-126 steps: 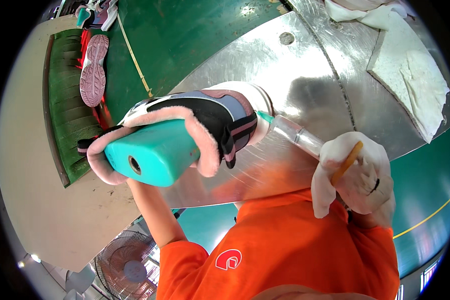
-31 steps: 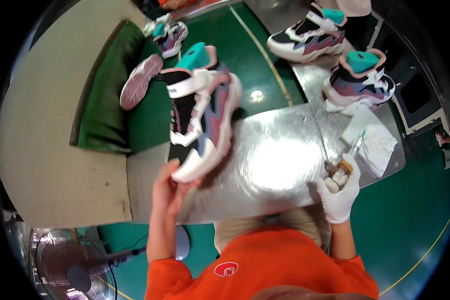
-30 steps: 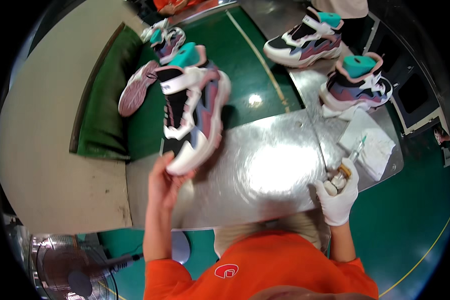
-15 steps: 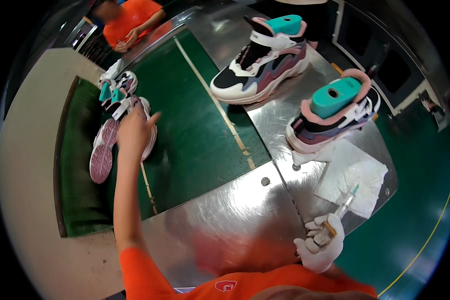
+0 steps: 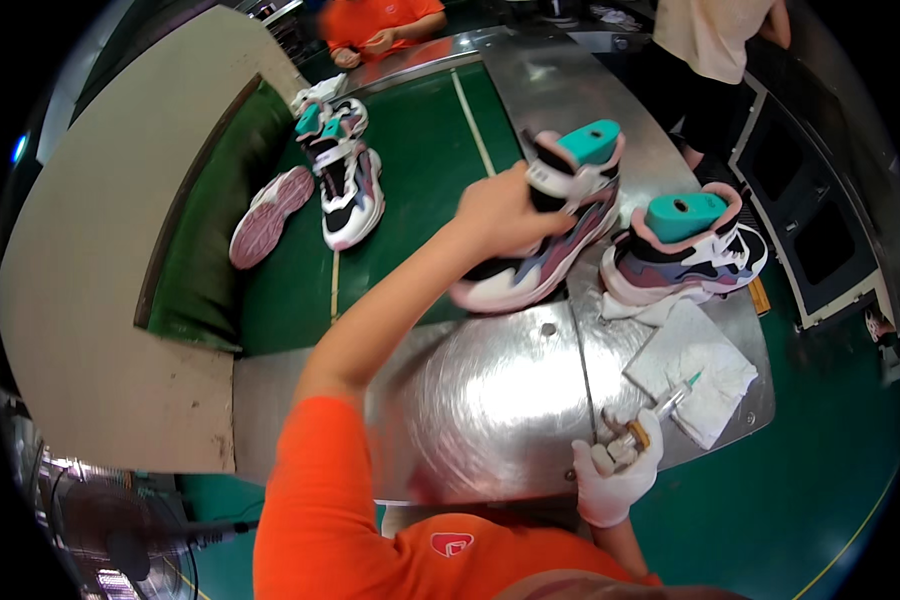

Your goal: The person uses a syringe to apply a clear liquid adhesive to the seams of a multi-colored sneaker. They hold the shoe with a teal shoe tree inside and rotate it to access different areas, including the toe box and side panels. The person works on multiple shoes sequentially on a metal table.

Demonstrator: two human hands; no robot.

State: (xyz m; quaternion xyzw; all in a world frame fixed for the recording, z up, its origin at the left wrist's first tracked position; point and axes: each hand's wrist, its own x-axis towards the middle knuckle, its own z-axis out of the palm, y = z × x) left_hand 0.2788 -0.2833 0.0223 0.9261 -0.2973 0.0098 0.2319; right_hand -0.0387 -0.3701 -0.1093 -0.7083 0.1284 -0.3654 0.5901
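My bare left hand [image 5: 502, 216] grips a high-top sneaker [image 5: 592, 218] across its throat, with the thumb over the side. This shoe is white, black, pink and purple, with a teal shoe last [image 5: 590, 142] sticking out of its collar. To the right stands a matching sneaker [image 5: 660, 272] with its own teal last [image 5: 686, 214]. My right hand [image 5: 618, 482], in a white glove, is closed round a clear syringe [image 5: 672, 402] with a green tip. That tip points over a white cloth [image 5: 692, 340] on the metal table [image 5: 470, 400].
On the green belt [image 5: 415, 180] to the left, one sneaker [image 5: 348, 205] stands upright; another sneaker [image 5: 272, 215] lies with its sole showing. More shoes sit behind them. A co-worker in orange [image 5: 380, 25] is beyond the far end. A fan [image 5: 120, 540] stands at lower left.
My left hand has moved right, from the shoes on the belt to the nearer high-top sneaker, and grips it. That sneaker has shifted slightly. My right hand still holds the syringe.
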